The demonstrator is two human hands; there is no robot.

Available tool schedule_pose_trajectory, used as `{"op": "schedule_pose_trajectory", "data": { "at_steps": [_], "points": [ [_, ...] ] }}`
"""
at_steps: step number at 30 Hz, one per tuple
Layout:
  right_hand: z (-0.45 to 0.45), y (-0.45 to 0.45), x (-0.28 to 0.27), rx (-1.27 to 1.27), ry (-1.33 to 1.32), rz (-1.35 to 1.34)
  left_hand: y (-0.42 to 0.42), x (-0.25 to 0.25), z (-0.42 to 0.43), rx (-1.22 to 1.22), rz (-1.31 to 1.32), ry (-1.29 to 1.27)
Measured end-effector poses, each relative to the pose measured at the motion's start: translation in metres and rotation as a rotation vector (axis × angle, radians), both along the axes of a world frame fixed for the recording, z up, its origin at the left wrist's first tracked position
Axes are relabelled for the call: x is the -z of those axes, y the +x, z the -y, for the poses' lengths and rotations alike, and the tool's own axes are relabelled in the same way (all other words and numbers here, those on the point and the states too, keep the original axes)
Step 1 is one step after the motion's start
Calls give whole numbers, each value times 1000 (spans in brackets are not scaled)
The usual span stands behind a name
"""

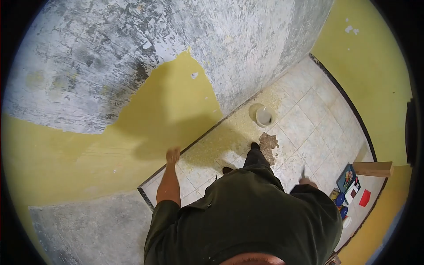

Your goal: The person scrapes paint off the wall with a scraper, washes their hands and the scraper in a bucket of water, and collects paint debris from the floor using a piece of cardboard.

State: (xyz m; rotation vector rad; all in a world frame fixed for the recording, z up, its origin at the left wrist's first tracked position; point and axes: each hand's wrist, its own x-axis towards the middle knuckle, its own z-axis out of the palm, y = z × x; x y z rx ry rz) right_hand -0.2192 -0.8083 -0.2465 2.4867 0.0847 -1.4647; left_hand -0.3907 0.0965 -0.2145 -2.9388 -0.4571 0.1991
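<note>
My left hand (173,154) is raised near the yellow part of the wall (163,106), its fingers curled; what it holds, if anything, is hidden. At the right of my body, my right hand (308,181) is closed on a thin scraper-like tool (303,171) that points away from me. Above the yellow patch, the wall is scraped to a mottled grey and white surface (101,53). Yellow flakes lie on the tiled floor (212,145) along the wall.
A pale bucket (265,116) stands on the tiles near the wall, with a brown ragged patch (268,145) beside it. At the right are a cardboard box (373,169), a dark picture-covered box (346,177), blue-lidded containers (339,199) and a red item (365,198).
</note>
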Motion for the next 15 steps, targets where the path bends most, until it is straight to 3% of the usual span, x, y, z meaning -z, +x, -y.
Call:
{"op": "schedule_pose_trajectory", "data": {
  "at_steps": [2, 4, 7, 9, 13, 14, 15],
  "points": [
    [16, -46, -55, 408, -83, 16, -110, -14, 55, -122, -479, -225],
    [18, -66, -77, 616, -79, 28, -192, -46, 127, -575, -499, -600],
    [7, -61, -84, 693, -23, 26, -255, -66, 210, -1033, -405, -900],
    [1, -36, -75, 689, 31, 44, -274, -72, 263, -1186, -342, -1007],
    [-41, 91, -45, 560, 207, 175, -264, -77, 347, -1247, -205, -1065],
    [-60, 137, -41, 398, 295, 221, -254, -76, 359, -1240, -148, -1053],
    [-86, 193, -33, 46, 415, 286, -240, -81, 366, -1210, -79, -1030]
  ]
}}
